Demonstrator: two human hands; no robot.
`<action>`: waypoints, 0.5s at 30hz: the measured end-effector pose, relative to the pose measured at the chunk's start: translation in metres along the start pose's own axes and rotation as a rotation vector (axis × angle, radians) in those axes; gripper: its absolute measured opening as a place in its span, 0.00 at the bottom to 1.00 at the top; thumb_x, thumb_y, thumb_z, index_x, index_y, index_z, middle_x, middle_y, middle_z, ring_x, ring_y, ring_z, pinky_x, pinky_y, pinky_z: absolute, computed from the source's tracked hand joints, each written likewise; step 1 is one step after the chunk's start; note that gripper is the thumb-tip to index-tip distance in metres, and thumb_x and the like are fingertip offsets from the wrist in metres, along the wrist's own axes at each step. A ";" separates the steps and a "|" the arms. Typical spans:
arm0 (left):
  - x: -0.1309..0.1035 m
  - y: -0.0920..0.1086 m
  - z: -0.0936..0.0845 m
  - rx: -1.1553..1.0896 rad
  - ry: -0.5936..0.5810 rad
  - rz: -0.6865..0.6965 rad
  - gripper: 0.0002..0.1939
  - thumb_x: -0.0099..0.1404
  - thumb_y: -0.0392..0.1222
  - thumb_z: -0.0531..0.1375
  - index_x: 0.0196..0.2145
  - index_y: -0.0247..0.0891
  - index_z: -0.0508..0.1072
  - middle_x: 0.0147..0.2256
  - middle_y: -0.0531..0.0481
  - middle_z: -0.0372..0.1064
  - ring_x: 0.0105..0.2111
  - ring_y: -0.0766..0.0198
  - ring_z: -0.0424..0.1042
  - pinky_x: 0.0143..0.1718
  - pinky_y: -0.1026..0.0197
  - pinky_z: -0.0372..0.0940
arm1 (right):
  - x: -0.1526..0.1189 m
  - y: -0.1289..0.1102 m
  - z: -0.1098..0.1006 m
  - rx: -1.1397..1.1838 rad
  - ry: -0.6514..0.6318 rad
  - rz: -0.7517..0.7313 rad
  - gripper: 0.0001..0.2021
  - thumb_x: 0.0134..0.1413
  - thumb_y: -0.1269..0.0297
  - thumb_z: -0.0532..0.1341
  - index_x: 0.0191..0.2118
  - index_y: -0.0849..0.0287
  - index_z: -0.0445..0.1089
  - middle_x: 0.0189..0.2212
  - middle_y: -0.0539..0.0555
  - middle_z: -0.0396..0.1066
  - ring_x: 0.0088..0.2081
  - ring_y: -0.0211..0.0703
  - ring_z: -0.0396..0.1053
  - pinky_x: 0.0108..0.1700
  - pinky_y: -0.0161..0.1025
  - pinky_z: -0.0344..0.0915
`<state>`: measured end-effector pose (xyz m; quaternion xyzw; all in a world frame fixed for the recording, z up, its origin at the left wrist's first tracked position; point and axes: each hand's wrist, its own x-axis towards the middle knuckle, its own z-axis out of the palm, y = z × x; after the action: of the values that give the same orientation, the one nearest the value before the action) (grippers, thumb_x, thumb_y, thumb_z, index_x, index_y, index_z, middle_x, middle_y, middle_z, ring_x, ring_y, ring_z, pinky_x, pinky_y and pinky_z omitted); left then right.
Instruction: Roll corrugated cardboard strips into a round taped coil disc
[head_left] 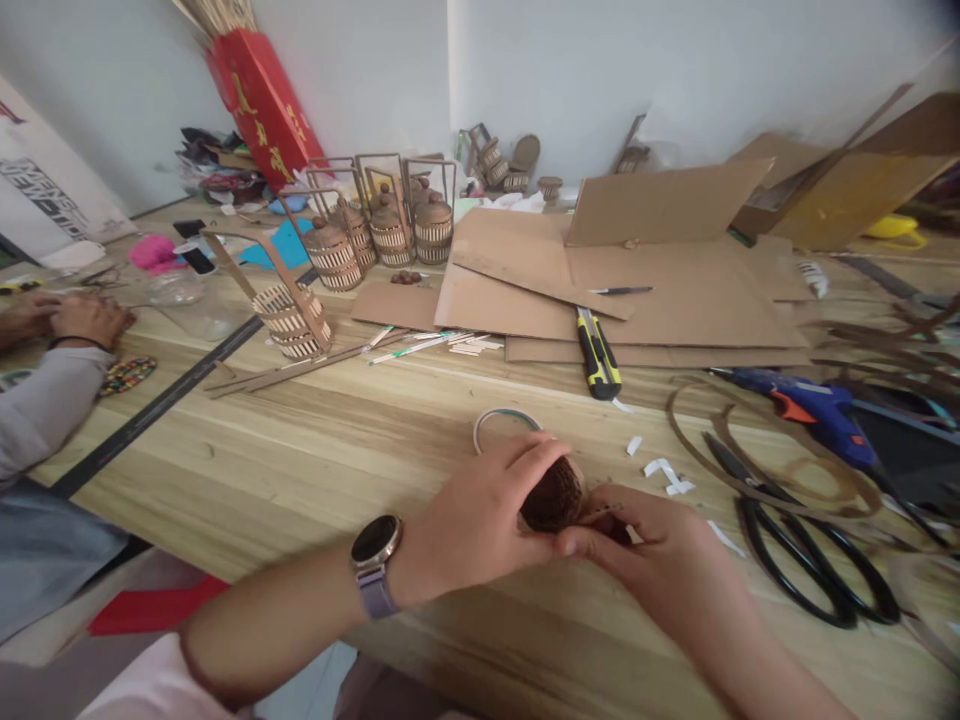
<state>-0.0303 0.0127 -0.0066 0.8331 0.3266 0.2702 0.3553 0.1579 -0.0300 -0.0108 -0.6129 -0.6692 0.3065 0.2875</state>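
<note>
My left hand (480,510), with a watch on its wrist, is wrapped round a small round brown container (553,497). Its dark hollow inside faces up toward me. My right hand (652,545) is closed at the container's right side, thumb and fingers pinching a brown strip or edge piece (606,515); whether that piece is joined to the container I cannot tell. Just behind my left hand lies a thin pale ring (504,415) on the wooden table (360,450). White paper scraps (666,475) are scattered to the right of the hands.
Black-handled scissors (802,560), coiled brown strips (682,420) and a blue glue gun (817,405) lie at right. A utility knife (598,355) rests against cardboard (510,270). Several lidded small baskets (391,235) and one open basket (289,320) stand behind. Another person's hands (82,318) are at left.
</note>
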 end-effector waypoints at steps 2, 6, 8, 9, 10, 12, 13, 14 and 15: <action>0.000 -0.001 -0.001 -0.041 -0.012 0.011 0.34 0.61 0.46 0.68 0.61 0.40 0.62 0.60 0.37 0.63 0.61 0.48 0.63 0.62 0.47 0.59 | -0.001 0.000 -0.002 -0.043 0.084 -0.020 0.19 0.52 0.43 0.63 0.23 0.53 0.71 0.17 0.46 0.70 0.21 0.39 0.66 0.24 0.36 0.60; 0.000 -0.004 -0.001 -0.134 -0.025 -0.004 0.35 0.59 0.46 0.68 0.62 0.41 0.63 0.59 0.39 0.63 0.60 0.50 0.63 0.62 0.49 0.60 | 0.001 0.003 -0.011 -0.129 0.228 -0.200 0.19 0.48 0.40 0.66 0.28 0.53 0.71 0.21 0.47 0.71 0.23 0.39 0.69 0.27 0.36 0.65; 0.000 -0.004 -0.001 -0.176 -0.044 -0.023 0.37 0.58 0.45 0.69 0.62 0.41 0.63 0.59 0.40 0.63 0.59 0.50 0.64 0.62 0.50 0.60 | 0.003 0.005 -0.015 -0.126 0.224 -0.345 0.18 0.53 0.42 0.64 0.35 0.52 0.74 0.27 0.50 0.76 0.28 0.42 0.74 0.30 0.36 0.69; 0.000 -0.004 -0.001 -0.200 -0.061 -0.034 0.38 0.57 0.45 0.70 0.62 0.42 0.63 0.59 0.41 0.64 0.59 0.50 0.65 0.62 0.50 0.60 | 0.004 0.006 -0.016 -0.117 0.215 -0.402 0.17 0.56 0.44 0.63 0.38 0.52 0.75 0.29 0.51 0.77 0.30 0.42 0.75 0.31 0.36 0.70; 0.000 -0.004 -0.001 -0.225 -0.080 -0.045 0.38 0.57 0.46 0.70 0.63 0.42 0.63 0.59 0.41 0.64 0.58 0.50 0.66 0.61 0.50 0.60 | 0.004 0.006 -0.016 -0.108 0.213 -0.440 0.15 0.59 0.47 0.61 0.40 0.52 0.75 0.30 0.52 0.78 0.31 0.42 0.76 0.31 0.36 0.70; 0.000 -0.004 -0.002 -0.268 -0.110 -0.062 0.40 0.56 0.47 0.71 0.63 0.41 0.63 0.60 0.41 0.64 0.57 0.50 0.67 0.61 0.50 0.61 | 0.003 0.006 -0.016 -0.091 0.230 -0.471 0.10 0.62 0.53 0.61 0.38 0.52 0.75 0.30 0.52 0.78 0.31 0.40 0.76 0.30 0.34 0.70; 0.000 -0.004 -0.002 -0.285 -0.117 -0.066 0.40 0.55 0.47 0.71 0.63 0.41 0.63 0.60 0.41 0.64 0.58 0.50 0.67 0.61 0.50 0.61 | 0.003 0.006 -0.015 -0.085 0.235 -0.477 0.09 0.62 0.56 0.61 0.38 0.52 0.76 0.29 0.52 0.78 0.30 0.40 0.76 0.29 0.33 0.70; 0.000 -0.003 -0.002 -0.297 -0.120 -0.066 0.40 0.55 0.47 0.72 0.63 0.40 0.64 0.60 0.41 0.64 0.58 0.49 0.66 0.61 0.50 0.61 | 0.002 0.005 -0.014 -0.079 0.241 -0.481 0.08 0.62 0.57 0.61 0.37 0.52 0.76 0.29 0.52 0.78 0.30 0.40 0.76 0.29 0.33 0.70; 0.000 -0.003 -0.001 -0.307 -0.120 -0.066 0.41 0.55 0.47 0.72 0.63 0.40 0.64 0.60 0.40 0.64 0.58 0.49 0.66 0.61 0.50 0.61 | 0.002 0.004 -0.013 -0.076 0.247 -0.484 0.08 0.62 0.58 0.61 0.37 0.52 0.76 0.29 0.52 0.78 0.30 0.40 0.76 0.29 0.33 0.71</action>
<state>-0.0322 0.0154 -0.0081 0.7726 0.2867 0.2549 0.5059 0.1706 -0.0271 -0.0054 -0.4782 -0.7671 0.1265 0.4086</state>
